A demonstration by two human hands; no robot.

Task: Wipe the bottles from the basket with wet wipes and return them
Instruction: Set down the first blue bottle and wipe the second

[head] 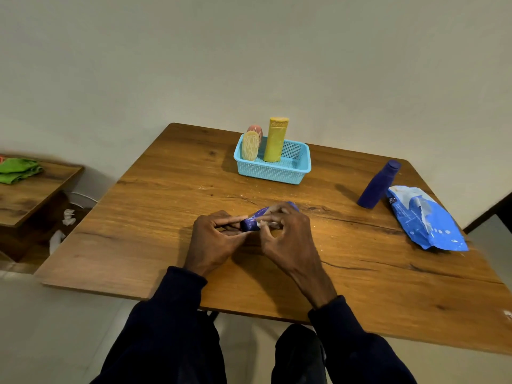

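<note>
A small purple bottle (250,223) lies sideways between both hands above the middle of the wooden table (171,206). My left hand (214,239) grips its cap end. My right hand (286,234) wraps its fingers over the body, pressing a white wet wipe (263,223) that is barely visible against it. The light blue basket (273,169) stands at the back of the table and holds a tall yellow bottle (274,139), a cream bottle (250,146) and a pink bottle (256,130) behind it. A second purple bottle (379,184) stands upright at the right.
A blue wet wipes pack (426,218) lies at the table's right edge next to the upright purple bottle. A lower wooden side table (30,189) at the left carries a green cloth (18,169). White crumpled wipes (62,228) lie on the floor between the tables.
</note>
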